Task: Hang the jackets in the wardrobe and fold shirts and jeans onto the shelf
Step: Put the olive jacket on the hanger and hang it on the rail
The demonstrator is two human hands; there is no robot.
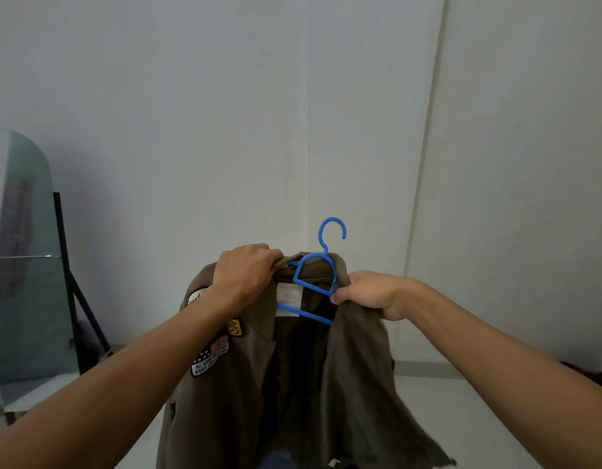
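Here the person holds an olive-brown jacket up in front of a pale wall, both arms stretched forward. The left hand has its fingers curled over the collar on the left side, bunching the cloth, and the right hand grips the fabric at the right shoulder, thumb and fingers closed on it. A blue plastic hanger sits inside the neck opening, its hook standing clear above the collar and its lower bars crossing a white label; the right fingers may also be touching the hanger's end, though the fold of cloth hides that. Sewn patches, one with a flag design, show on the jacket's left front. At the far left a tall arched mirror leans on a dark stand.
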